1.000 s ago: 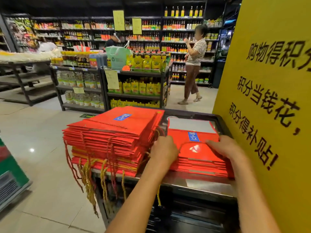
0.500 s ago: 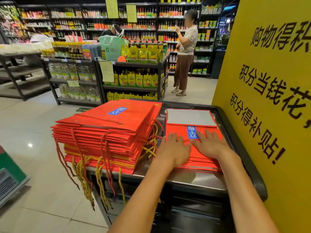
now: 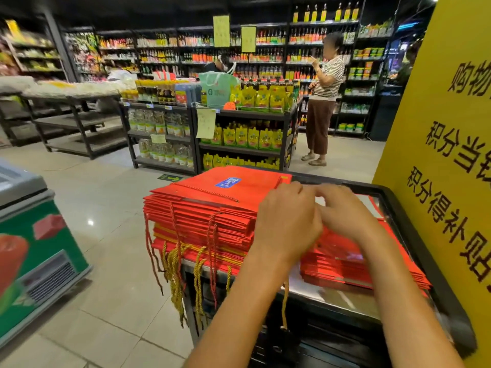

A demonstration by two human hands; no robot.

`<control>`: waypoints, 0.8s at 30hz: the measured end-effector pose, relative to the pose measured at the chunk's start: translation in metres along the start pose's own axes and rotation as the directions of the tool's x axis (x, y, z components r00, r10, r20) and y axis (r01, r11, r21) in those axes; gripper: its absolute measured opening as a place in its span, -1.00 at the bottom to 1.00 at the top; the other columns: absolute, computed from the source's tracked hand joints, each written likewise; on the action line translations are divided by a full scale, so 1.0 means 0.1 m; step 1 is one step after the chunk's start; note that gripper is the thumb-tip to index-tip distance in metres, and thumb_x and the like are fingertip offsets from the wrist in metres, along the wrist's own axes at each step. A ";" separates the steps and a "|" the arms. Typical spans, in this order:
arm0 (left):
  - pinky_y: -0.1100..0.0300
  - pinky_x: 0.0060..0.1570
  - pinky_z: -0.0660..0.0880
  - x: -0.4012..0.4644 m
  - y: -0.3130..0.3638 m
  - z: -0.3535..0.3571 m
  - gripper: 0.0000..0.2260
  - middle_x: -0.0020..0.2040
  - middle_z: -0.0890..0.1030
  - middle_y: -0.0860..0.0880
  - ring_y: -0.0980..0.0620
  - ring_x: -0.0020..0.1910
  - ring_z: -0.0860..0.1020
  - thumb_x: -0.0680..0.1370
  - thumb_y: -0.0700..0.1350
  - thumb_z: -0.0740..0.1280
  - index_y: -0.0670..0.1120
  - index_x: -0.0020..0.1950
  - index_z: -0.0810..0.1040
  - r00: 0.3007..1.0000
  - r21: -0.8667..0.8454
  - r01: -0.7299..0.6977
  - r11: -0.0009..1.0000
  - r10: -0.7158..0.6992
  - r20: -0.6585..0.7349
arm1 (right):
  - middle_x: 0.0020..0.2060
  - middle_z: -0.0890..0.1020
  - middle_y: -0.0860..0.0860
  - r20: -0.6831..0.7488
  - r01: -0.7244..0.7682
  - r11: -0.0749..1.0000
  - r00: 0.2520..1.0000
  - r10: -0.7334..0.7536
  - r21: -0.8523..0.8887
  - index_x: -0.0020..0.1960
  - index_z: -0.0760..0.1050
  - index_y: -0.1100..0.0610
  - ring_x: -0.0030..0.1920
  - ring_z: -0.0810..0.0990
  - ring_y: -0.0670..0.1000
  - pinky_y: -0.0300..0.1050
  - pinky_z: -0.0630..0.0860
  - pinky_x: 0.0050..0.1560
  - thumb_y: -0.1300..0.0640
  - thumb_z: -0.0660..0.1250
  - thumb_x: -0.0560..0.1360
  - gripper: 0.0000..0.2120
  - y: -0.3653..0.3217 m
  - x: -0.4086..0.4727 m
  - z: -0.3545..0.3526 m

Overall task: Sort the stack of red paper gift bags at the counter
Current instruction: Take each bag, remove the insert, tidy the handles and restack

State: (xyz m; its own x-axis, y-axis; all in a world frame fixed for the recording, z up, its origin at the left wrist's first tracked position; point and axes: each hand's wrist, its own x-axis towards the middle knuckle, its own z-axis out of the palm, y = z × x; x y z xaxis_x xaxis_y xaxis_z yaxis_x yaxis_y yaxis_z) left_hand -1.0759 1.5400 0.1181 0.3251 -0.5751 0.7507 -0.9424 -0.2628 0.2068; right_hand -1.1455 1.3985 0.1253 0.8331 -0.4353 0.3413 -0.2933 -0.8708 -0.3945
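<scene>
1. Tall stack of red gift bags (image 3: 212, 208): left end of the counter (image 3: 332, 296), cord handles hanging over its near edge.
2. Low stack (image 3: 358, 264): right, beside the yellow sign (image 3: 438, 155).
3. Left hand (image 3: 288, 221) and right hand (image 3: 345, 211): raised between the stacks, fingertips meeting; whether they pinch anything cannot be told.

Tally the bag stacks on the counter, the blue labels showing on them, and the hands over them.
Red bag stacks: 2, a tall stack and a low stack
Blue labels: 1, on the tall stack
Hands: 2, left hand and right hand
Total: 5

Steel counter (image 3: 342, 297) — two red bag stacks (image 3: 202, 216)
</scene>
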 end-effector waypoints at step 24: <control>-0.03 0.06 0.58 -0.81 -1.40 -1.13 -0.79 0.02 0.58 0.07 -0.01 0.06 0.59 0.65 0.11 0.24 0.07 0.18 0.57 0.688 -0.107 0.710 0.696 -0.718 -0.102 | 0.15 0.64 -0.28 0.520 0.339 0.935 0.782 -0.344 0.108 0.27 0.60 -0.21 0.14 0.56 -0.28 -0.08 0.48 0.25 -0.25 0.32 0.58 -0.68 -0.91 0.57 0.18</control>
State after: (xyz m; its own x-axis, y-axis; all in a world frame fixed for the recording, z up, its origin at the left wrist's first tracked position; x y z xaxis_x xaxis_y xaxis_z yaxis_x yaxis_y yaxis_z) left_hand -0.9791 1.7106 0.0996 0.8927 -0.1278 0.4320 -0.4330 -0.5087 0.7442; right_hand -1.0630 1.4565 0.1655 0.9961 0.0778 -0.0408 0.0590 -0.9368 -0.3448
